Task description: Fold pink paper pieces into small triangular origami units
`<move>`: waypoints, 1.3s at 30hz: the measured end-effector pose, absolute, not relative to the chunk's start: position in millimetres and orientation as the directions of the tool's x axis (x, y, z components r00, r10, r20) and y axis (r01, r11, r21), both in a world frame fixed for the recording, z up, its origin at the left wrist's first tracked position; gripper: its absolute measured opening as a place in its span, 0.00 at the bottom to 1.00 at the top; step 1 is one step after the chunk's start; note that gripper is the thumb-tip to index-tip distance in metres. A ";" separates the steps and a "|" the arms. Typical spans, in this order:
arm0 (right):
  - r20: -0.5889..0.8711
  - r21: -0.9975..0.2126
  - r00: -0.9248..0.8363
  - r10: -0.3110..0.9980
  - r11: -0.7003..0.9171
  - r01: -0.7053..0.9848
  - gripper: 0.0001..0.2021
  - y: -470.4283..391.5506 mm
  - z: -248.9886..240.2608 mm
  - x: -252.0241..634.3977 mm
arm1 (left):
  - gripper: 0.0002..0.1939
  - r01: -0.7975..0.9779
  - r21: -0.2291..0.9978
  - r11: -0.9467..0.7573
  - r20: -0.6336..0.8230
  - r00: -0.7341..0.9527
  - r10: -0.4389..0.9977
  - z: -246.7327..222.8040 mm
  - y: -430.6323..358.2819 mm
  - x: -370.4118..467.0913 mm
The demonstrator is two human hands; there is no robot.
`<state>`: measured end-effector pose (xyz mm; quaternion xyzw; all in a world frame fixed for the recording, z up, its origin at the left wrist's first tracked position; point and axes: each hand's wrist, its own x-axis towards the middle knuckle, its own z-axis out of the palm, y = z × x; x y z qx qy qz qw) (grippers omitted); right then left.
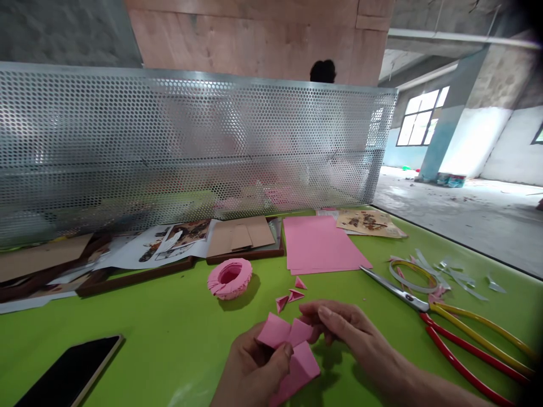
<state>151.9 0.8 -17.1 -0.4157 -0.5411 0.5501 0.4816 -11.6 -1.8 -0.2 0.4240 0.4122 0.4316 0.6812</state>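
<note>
My left hand (pixel 258 367) pinches a small piece of pink paper (pixel 303 364) between thumb and fingers. The paper is creased, with two flaps standing up above my thumb. At its right edge is my right hand (pixel 339 325), loosely curled, its thumb above the index finger and away from the paper. Its lower fingertips are at the flap's edge; whether they touch it I cannot tell. Just beyond lie small folded pink paper triangles (pixel 296 295). A ring of folded pink paper (pixel 230 278) sits farther left on the green table (pixel 169 322).
Large scissors (pixel 418 304) with red and yellow handles lie at right, beside a tape roll (pixel 413 276) and clear scraps. Pink sheets (pixel 322 246) and cardboard pieces (pixel 241 234) lie at the back, before a perforated metal screen (pixel 190 141). A phone (pixel 72 370) is at left.
</note>
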 end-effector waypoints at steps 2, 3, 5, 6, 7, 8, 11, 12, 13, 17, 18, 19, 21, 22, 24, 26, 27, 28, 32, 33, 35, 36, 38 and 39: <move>0.104 -0.994 -0.229 0.968 0.093 -0.058 0.16 0.1 -18.5 151.3 | 0.10 -0.174 0.951 0.257 -0.198 0.298 0.934 2.4 -2.0 -7.3; 0.114 -0.993 -0.274 0.955 0.105 -0.050 0.16 -0.2 -19.7 150.0 | 0.10 -0.141 0.957 0.255 -0.202 0.309 0.929 3.8 -2.3 -4.9; 0.109 -0.994 -0.347 0.931 0.094 -0.058 0.14 0.0 -22.7 146.3 | 0.10 -0.112 0.961 0.252 -0.202 0.335 0.920 5.2 -2.9 -1.8; 0.099 -0.994 -0.363 0.927 0.076 -0.076 0.13 0.5 -24.1 144.6 | 0.11 -0.111 0.960 0.256 -0.204 0.344 0.917 4.6 -3.1 -1.8; 0.085 -0.993 -0.368 0.926 0.050 -0.106 0.13 1.4 -25.1 143.4 | 0.12 -0.114 0.959 0.261 -0.208 0.343 0.916 2.9 -2.9 -3.0; 0.073 -0.990 -0.365 0.928 0.022 -0.143 0.14 2.5 -25.8 142.7 | 0.14 -0.119 0.958 0.262 -0.210 0.333 0.919 0.1 -2.6 -5.2; 0.056 -0.974 -0.317 0.947 -0.018 -0.227 0.15 6.8 -26.0 144.0 | 0.17 -0.145 0.961 0.235 -0.188 0.275 0.943 -11.7 -0.2 -14.2; 0.052 -0.970 -0.301 0.952 -0.023 -0.241 0.15 8.1 -25.7 144.8 | 0.17 -0.163 0.960 0.230 -0.183 0.260 0.948 -15.3 0.7 -16.3; 0.052 -0.967 -0.288 0.956 -0.023 -0.252 0.15 9.0 -25.5 145.5 | 0.17 -0.176 0.957 0.230 -0.182 0.251 0.951 -18.0 1.3 -17.4; 0.067 -0.961 -0.284 0.956 -0.015 -0.276 0.15 8.7 -25.8 144.5 | 0.17 -0.197 0.945 0.261 -0.207 0.258 0.944 -15.6 1.0 -12.0; 0.072 -0.962 -0.295 0.953 -0.012 -0.274 0.15 7.9 -26.4 143.4 | 0.16 -0.198 0.948 0.249 -0.194 0.263 0.945 -12.8 0.5 -10.0; 0.074 -0.963 -0.309 0.948 -0.013 -0.269 0.15 6.9 -27.2 142.3 | 0.16 -0.190 0.954 0.230 -0.175 0.269 0.947 -10.0 0.0 -8.4; 0.069 -0.967 -0.342 0.937 -0.021 -0.254 0.16 5.1 -29.4 140.6 | 0.14 -0.136 0.973 0.185 -0.142 0.276 0.950 -6.6 -0.6 -7.9; 0.063 -0.969 -0.357 0.932 -0.029 -0.245 0.16 4.4 -30.4 140.2 | 0.13 -0.098 0.982 0.162 -0.130 0.274 0.953 -6.2 -0.6 -8.9; 0.045 -0.975 -0.380 0.924 -0.043 -0.217 0.15 3.5 -32.0 140.5 | 0.13 -0.039 0.991 0.129 -0.115 0.262 0.958 -7.7 -0.3 -12.2; 0.037 -0.980 -0.409 0.912 -0.048 -0.195 0.15 2.9 -31.9 141.5 | 0.12 -0.027 0.992 0.124 -0.113 0.257 0.960 -9.6 0.1 -15.2; 0.035 -0.980 -0.421 0.906 -0.052 -0.194 0.14 2.7 -31.2 142.0 | 0.12 -0.029 0.990 0.137 -0.124 0.264 0.957 -9.8 0.2 -16.1; 0.037 -0.978 -0.426 0.904 -0.054 -0.201 0.15 2.5 -30.2 142.4 | 0.12 -0.033 0.988 0.154 -0.139 0.272 0.952 -9.3 0.2 -16.3; 0.047 -0.967 -0.372 0.927 -0.052 -0.251 0.15 2.4 -26.1 142.3 | 0.11 -0.115 0.970 0.213 -0.174 0.279 0.944 -2.6 -0.9 -13.4; 0.047 -0.965 -0.355 0.933 -0.049 -0.257 0.15 2.7 -25.9 142.1 | 0.11 -0.147 0.964 0.223 -0.176 0.276 0.945 -0.8 -1.3 -12.4; 0.044 -0.964 -0.338 0.940 -0.049 -0.261 0.15 3.4 -26.8 141.5 | 0.12 -0.183 0.951 0.251 -0.191 0.292 0.937 1.5 -2.0 -11.1; 0.039 -0.964 -0.336 0.941 -0.053 -0.260 0.15 3.8 -27.7 141.3 | 0.12 -0.189 0.946 0.262 -0.197 0.306 0.931 1.9 -2.1 -11.0; 0.033 -0.966 -0.341 0.940 -0.058 -0.253 0.16 4.4 -29.5 140.6 | 0.12 -0.187 0.945 0.267 -0.197 0.326 0.925 1.0 -1.8 -11.4; 0.033 -0.967 -0.341 0.939 -0.057 -0.248 0.16 4.6 -30.0 140.3 | 0.12 -0.179 0.948 0.262 -0.194 0.325 0.925 -0.2 -1.4 -11.9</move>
